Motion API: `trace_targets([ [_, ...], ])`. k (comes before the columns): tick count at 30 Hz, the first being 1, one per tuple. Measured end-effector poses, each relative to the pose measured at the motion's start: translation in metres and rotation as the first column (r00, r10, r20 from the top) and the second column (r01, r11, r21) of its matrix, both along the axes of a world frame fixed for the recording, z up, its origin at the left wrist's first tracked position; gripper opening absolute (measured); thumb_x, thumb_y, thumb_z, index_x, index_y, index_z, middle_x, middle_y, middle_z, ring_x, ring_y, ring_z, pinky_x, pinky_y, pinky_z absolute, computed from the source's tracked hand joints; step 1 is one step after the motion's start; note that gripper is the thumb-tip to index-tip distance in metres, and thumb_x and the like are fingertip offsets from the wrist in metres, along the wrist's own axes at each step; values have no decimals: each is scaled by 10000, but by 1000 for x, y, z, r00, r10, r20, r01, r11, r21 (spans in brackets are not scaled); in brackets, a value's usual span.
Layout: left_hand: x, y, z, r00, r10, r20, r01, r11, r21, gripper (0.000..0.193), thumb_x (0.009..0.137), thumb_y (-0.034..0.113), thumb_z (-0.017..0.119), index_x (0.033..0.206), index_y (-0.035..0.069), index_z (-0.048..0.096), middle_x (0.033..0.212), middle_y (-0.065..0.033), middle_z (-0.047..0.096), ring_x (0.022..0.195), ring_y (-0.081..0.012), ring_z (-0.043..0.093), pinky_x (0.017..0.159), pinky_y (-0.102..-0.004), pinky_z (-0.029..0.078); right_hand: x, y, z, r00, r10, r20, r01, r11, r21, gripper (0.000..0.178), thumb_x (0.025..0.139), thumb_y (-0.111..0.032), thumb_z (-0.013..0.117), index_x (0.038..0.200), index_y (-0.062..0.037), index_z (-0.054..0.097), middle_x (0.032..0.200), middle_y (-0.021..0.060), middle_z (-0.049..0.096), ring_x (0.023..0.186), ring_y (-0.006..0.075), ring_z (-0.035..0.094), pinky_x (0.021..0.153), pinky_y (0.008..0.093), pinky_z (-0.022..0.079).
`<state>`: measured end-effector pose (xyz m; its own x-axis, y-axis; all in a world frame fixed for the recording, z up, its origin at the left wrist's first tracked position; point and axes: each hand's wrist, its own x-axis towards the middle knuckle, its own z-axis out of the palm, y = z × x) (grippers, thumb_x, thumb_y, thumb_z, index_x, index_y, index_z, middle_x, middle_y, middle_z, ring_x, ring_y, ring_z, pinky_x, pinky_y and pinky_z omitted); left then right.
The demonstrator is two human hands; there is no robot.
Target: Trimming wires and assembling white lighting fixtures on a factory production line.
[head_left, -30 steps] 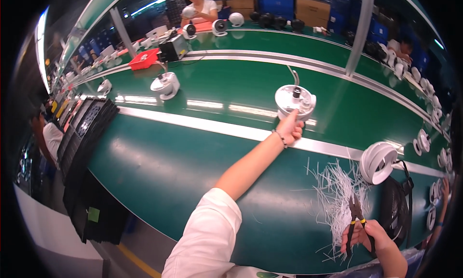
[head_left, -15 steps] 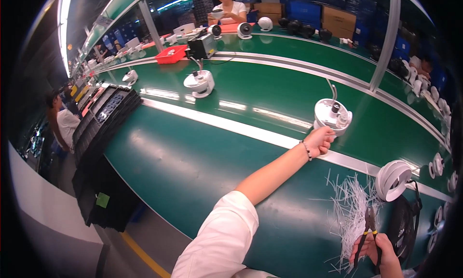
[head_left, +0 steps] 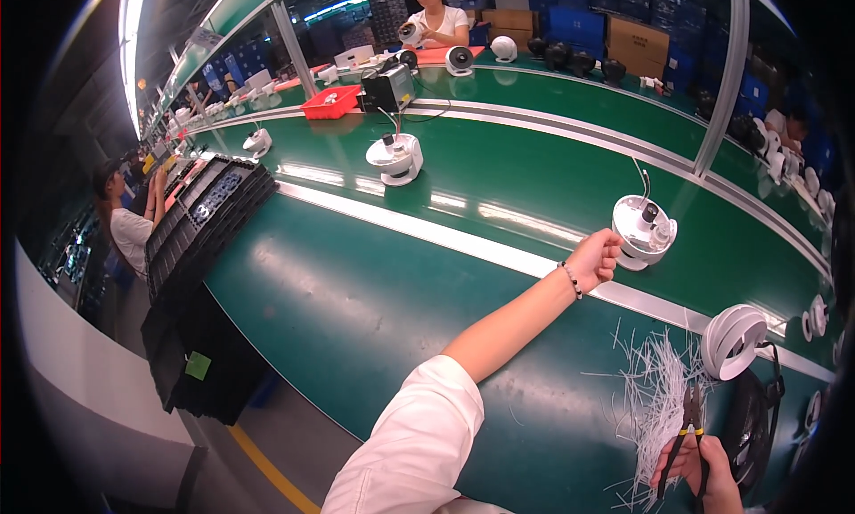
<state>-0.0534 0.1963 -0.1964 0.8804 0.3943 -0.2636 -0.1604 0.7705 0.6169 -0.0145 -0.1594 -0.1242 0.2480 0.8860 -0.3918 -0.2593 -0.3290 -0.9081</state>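
Observation:
My left hand (head_left: 595,259), curled closed with a beaded bracelet at the wrist, reaches over the near rail. Its fingertips lie at the left edge of a white round housing (head_left: 634,247) on the green belt; whether they touch it is unclear. That housing has an open top with a black cylinder inside and thin wires standing up. In my right hand (head_left: 684,465), low at the right, are black cutting pliers (head_left: 691,416) with yellow bands, jaws pointing up. Beside them spreads a pile of thin white plastic strips (head_left: 657,394).
White rings (head_left: 736,340) are stacked beyond the pliers, next to a black bag (head_left: 750,425). Another white housing (head_left: 397,160) stands farther left on the belt. Black trays (head_left: 209,211) are piled at the left. Across the line, a person handles a white part near a red bin (head_left: 330,102).
The white housing has shifted right in view, and my left fingers, which overlapped it, now sit at its edge. The whole view has shifted slightly. My right hand still grips the pliers.

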Motion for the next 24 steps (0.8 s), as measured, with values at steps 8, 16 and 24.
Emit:
trace_targets([
  [8, -4, 18, 3, 988, 145, 57, -137, 983, -118, 109, 750, 129, 442, 851, 90, 456, 557, 46, 400, 407, -44, 267, 357, -178, 204, 0, -2, 0, 999, -20, -31, 19, 1000, -11, 568, 799, -454, 376, 935, 86, 489, 787, 202, 575, 689, 337, 590, 662, 434, 482],
  [16, -101, 175, 30, 788, 611, 75, -611, 791, -23, 274, 743, 284, 513, 896, 80, 412, 696, -41, 517, 515, -109, 472, 376, -209, 328, 5, 10, 19, 980, 33, -194, -41, 998, -39, 516, 801, -435, 470, 1002, 40, 463, 837, 124, 558, 735, 220, 568, 665, 331, 467],
  [24, -169, 256, -15, 558, 798, -227, -794, 593, 132, 466, 781, 467, 427, 1029, 74, 406, 864, -87, 500, 633, -183, 541, 416, -215, 349, 21, 5, 12, 973, -38, -227, 29, 999, -43, 483, 800, -444, 453, 997, -3, 463, 884, 117, 542, 785, 236, 554, 706, 370, 453],
])
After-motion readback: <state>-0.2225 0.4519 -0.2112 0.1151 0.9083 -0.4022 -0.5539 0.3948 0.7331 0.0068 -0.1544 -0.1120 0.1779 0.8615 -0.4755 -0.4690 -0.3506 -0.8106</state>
